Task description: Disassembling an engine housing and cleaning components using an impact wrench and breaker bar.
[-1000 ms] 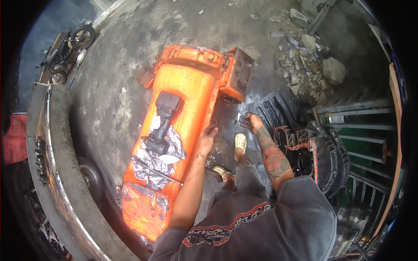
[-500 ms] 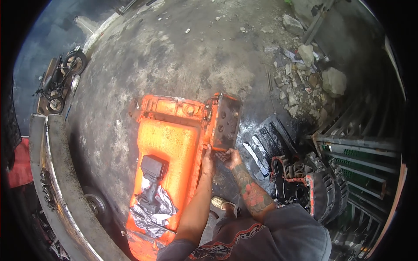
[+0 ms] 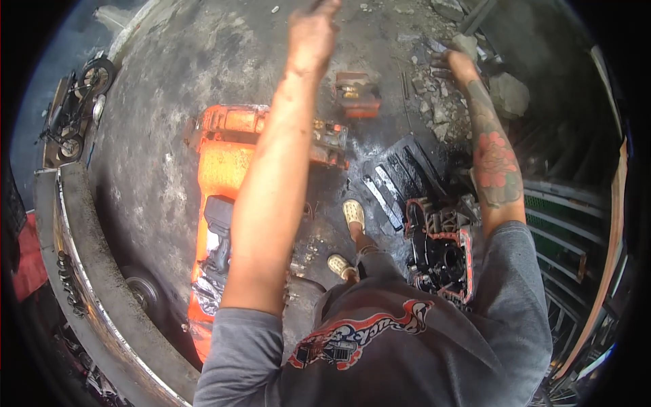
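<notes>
My left hand (image 3: 313, 37) is raised at the top edge, blurred, with its fingers stretched out and nothing seen in them. My right hand (image 3: 459, 66) reaches out at the upper right, its fingers apart and empty, over the rubble. Between and below them is a box-shaped part in orange and dark grey (image 3: 358, 96), blurred and apart from both hands; whether it touches the ground I cannot tell. Below my left arm lies the orange machine (image 3: 224, 163), partly hidden. A dark, handled tool (image 3: 219, 214) rests on it, by crumpled silvery sheeting (image 3: 207, 288).
Dark metal strips (image 3: 397, 180) lie on an oily patch. A black engine casing (image 3: 444, 254) stands near my right side, by a metal grille (image 3: 563, 224). Stone rubble (image 3: 434, 102) lies at the upper right, a small motorbike (image 3: 78, 115) at the far left.
Both hands have let go of the box-shaped part and swung up and apart. The part has moved away from me, off the end of the orange machine.
</notes>
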Available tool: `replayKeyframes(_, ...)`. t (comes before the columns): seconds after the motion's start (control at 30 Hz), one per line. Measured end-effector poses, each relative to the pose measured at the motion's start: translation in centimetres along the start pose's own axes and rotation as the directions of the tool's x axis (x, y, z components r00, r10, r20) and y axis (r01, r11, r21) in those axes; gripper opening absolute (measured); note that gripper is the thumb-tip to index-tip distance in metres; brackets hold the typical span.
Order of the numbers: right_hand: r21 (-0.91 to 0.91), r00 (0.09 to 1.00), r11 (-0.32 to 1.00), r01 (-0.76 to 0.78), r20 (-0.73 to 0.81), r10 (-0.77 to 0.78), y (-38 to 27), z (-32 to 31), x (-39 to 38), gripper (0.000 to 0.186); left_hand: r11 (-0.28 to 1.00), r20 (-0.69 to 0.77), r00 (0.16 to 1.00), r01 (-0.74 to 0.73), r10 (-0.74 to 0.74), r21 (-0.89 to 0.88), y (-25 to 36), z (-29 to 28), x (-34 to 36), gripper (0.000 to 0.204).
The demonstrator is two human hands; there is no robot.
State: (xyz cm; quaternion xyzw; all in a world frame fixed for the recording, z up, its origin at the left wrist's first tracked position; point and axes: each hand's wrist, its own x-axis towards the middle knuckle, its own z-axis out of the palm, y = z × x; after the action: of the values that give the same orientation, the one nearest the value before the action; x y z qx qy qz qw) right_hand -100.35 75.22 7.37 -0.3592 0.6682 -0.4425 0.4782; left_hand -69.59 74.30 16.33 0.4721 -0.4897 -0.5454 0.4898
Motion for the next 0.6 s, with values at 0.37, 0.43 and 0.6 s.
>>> replayKeyframes(0.37, -0.211, 0.696, 0.676, -0.706, -0.03, 0.718, 32.6, -8.2, -45.3, 0.026, 0.825, -0.1, 0.823, 0.541, -0.559, -0.164, -13.2, -13.5, -46.5, 0.049)
replayKeyframes(0.43, -0.543, 0.618, 0.511, -0.666, -0.019, 0.786, 37.2, -10.4, -54.0, 0.024, 0.756, -0.161, 0.74, 0.628, -0.653, -0.182, -15.2, -15.1, -54.1, 0.043)
replayKeyframes(0.6, -0.902, 0.65, 0.061, 0.426, 0.353, 0.673, 42.7, -16.6, -61.9, 0.02, 0.733, -0.187, 0.709, 0.654, -0.68, -0.188, -16.7, -17.2, -60.8, 0.038)
